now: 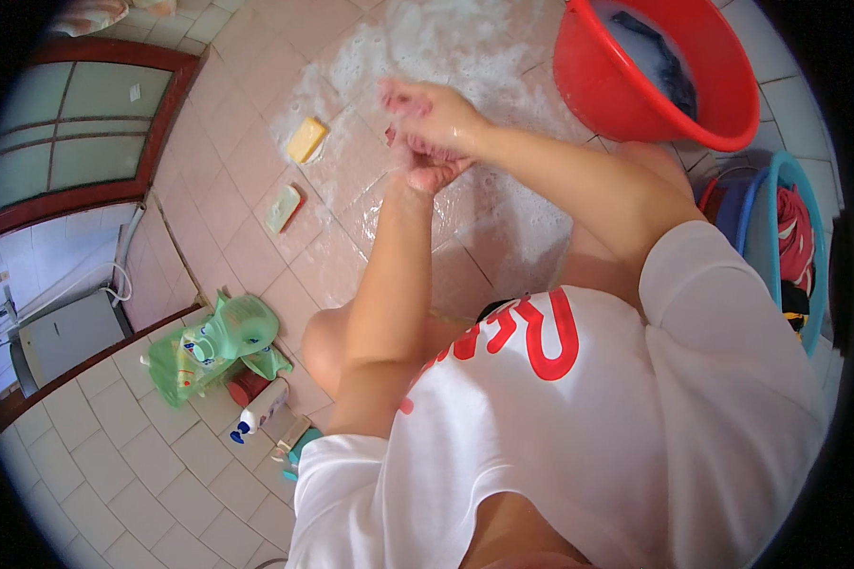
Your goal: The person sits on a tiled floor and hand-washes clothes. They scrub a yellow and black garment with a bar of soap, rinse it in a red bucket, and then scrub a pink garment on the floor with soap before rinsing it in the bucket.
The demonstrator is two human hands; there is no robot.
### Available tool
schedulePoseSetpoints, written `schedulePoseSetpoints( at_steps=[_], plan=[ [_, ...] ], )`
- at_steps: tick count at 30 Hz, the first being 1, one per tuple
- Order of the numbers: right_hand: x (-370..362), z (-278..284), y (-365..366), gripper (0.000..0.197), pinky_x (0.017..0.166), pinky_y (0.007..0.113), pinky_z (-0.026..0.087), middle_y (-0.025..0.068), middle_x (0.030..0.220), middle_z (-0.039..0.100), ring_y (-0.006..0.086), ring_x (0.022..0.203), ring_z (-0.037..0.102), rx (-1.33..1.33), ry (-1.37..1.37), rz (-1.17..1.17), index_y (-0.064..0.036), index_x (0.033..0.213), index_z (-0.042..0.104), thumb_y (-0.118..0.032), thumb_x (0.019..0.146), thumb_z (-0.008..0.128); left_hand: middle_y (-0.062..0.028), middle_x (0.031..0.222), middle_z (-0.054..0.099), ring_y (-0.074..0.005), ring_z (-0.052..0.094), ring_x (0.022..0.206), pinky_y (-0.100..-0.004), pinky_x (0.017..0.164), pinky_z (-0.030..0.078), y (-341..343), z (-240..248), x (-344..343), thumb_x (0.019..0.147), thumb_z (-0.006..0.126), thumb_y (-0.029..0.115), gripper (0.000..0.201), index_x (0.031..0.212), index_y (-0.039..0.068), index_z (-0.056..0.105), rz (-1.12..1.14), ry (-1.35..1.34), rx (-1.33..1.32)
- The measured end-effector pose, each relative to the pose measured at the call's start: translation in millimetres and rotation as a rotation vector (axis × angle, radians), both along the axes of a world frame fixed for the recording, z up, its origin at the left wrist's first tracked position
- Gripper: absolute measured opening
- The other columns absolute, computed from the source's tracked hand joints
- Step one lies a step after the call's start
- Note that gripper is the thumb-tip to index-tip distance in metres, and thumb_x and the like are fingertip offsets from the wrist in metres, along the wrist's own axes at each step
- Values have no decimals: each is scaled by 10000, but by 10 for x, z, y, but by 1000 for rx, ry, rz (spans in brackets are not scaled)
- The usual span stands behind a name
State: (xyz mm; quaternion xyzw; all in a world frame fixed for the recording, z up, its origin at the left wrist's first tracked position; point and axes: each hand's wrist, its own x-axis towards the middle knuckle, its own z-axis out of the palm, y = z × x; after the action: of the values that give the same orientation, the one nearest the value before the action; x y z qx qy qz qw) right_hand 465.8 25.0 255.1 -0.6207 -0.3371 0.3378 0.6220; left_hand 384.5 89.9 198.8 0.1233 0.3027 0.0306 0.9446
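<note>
My left hand (pixel 417 169) and my right hand (pixel 446 116) meet above the wet, tiled floor, wet and pressed together. The right lies over the left and hides most of its fingers. Motion smears the right fingers, and I see no object between the hands. White suds (pixel 436 47) spread over the tiles beneath and beyond them. Left of the hands lies a yellow bar of soap (pixel 306 140). A paler, whitish bar of soap (pixel 283 209) with a reddish edge rests nearer to me.
At the far right stands a red basin (pixel 579 71) with sudsy water and dark cloth. Nearer sits a light-blue tub (pixel 819 237) holding red clothes (pixel 793 237). On the left are a green plastic jug (pixel 242 327), a white bottle (pixel 266 403) and a red-brown framed glass door (pixel 152 133).
</note>
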Motion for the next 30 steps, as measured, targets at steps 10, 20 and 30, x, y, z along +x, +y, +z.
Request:
schedulePoseSetpoints(
  at_steps=[10, 20, 30],
  plan=[
    [113, -61, -88, 308, 660, 390, 505, 98, 803, 651, 279, 716, 643, -323, -483, -173, -116, 774, 680, -393, 840, 561, -64, 865, 626, -238, 609, 737, -361, 585, 495, -209, 360, 249, 961, 379, 393, 330, 915, 133, 576, 253, -30, 18],
    [-144, -409, -63, 289, 661, 368, 503, 94, 773, 666, 254, 723, 652, -157, -751, -118, -121, 803, 698, -386, 835, 587, -118, 917, 614, -287, 612, 837, -416, 740, 522, 20, -245, 8, 957, 376, 453, 426, 938, 78, 577, 245, -303, -109],
    [119, 313, 1, 326, 739, 349, 503, 116, 915, 685, 259, 826, 649, -362, -449, 23, -92, 926, 693, -390, 832, 601, -115, 917, 611, -276, 593, 912, -419, 847, 490, 347, -458, -126, 962, 383, 429, 401, 995, 68, 555, 239, -458, -48]
  ],
)
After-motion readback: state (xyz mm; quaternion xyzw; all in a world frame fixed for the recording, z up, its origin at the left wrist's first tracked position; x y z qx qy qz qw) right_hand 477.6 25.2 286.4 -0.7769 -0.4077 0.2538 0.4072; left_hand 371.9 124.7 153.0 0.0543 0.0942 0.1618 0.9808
